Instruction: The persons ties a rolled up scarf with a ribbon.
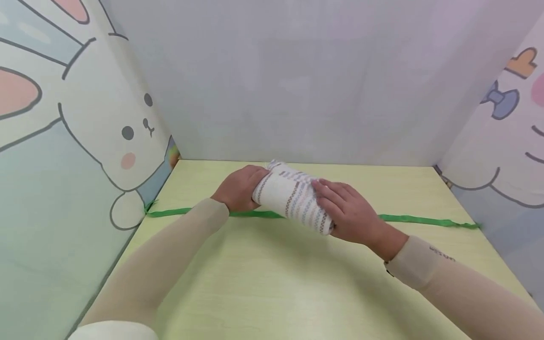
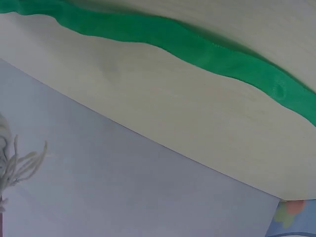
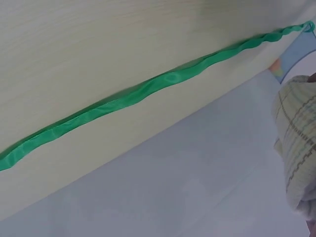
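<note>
A white woven towel (image 1: 280, 192) with brown, blue and pink stripes is folded into a thick roll, tilted with its right end lower. My left hand (image 1: 243, 188) grips its left end, the fingertips partly hidden behind it. Over the right end lie the fingers of my right hand (image 1: 350, 212), holding the roll from that side with the thumb out of sight. In the left wrist view only some pale fringe (image 2: 22, 165) shows at the left edge. The right wrist view catches one striped end of the towel (image 3: 298, 143) at its right edge.
A green ribbon (image 1: 425, 220) runs across the pale yellow wooden table (image 1: 272, 283), passing behind the towel and hands. A grey-white wall (image 1: 314, 94) rises at the back. Side panels with cartoon animals, including a rabbit (image 1: 106, 118), flank the table.
</note>
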Demonstrator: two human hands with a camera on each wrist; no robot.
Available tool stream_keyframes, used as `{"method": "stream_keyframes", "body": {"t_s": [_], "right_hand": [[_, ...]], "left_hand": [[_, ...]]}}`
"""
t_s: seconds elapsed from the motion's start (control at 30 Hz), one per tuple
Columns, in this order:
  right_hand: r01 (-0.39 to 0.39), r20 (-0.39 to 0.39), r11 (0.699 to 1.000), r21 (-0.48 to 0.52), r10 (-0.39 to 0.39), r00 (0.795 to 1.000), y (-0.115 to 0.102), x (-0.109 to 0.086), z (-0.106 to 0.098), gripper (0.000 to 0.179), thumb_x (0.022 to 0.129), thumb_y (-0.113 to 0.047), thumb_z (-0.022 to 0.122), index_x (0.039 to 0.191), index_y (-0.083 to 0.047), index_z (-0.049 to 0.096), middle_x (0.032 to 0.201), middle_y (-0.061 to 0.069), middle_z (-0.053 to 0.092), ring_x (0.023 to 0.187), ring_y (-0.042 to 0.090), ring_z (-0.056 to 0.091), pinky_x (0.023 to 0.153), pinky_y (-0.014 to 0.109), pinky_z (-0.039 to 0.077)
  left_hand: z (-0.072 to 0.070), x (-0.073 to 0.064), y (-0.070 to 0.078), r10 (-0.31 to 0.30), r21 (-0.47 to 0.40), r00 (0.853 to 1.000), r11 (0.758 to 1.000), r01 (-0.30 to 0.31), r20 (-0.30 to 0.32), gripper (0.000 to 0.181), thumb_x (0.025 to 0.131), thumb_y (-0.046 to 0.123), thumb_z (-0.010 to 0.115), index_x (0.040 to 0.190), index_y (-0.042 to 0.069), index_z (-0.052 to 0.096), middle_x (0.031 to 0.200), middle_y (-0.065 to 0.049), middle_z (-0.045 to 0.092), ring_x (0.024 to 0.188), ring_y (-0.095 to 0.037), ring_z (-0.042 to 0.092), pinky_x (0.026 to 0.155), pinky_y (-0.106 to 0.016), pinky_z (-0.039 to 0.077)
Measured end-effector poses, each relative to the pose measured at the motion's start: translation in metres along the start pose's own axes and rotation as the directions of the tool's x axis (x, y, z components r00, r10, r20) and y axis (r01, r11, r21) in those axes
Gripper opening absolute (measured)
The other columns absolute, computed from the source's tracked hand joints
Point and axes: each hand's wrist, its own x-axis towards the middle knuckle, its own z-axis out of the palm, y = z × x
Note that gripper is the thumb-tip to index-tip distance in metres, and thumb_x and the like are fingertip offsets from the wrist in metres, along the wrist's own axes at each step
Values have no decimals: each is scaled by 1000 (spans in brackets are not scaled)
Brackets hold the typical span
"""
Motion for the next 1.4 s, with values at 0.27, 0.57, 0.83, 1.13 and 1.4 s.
{"method": "stream_keyframes", "body": {"t_s": [0.27,0.57,0.83,1.13,1.4], "right_hand": [[-40,108,998,-39,44,993,0,-4,0,83,62,-21,98,132,0,59,130,18,66,111,40,65,86,52,57],[-14,8,997,-78,15,1000,0,-3,-1,37,105,-32,54,127,-3,63,124,18,68,104,41,67,78,52,58],[-38,-147,994,-107,22,989,8,6,-2,32,104,-27,58,119,-1,67,118,20,70,97,44,68,65,55,58],[-70,-189,988,-135,43,981,15,15,6,28,101,-23,60,118,-1,66,117,22,70,95,45,68,67,57,58],[31,-87,969,-247,-54,995,-1,9,14,27,105,-25,56,121,-4,63,119,18,71,100,41,69,70,50,59]], "left_hand": [[10,13,-4,-45,-10,994,999,46,101,71,80,33,86,139,10,52,133,-7,61,125,-27,57,108,-41,47],[16,14,4,-168,-50,985,984,169,33,82,75,29,91,144,8,50,146,-11,53,135,-31,50,113,-44,41],[15,17,23,-561,-347,827,770,536,32,94,86,31,81,161,15,28,167,-2,26,154,-21,22,122,-43,25],[19,12,30,-778,-742,524,114,661,347,105,93,70,61,165,19,4,163,-14,29,146,-29,37,116,-52,35],[15,29,44,-657,-841,532,-346,416,533,70,103,58,52,153,21,20,137,-17,49,113,-32,63,97,-42,53]]}}
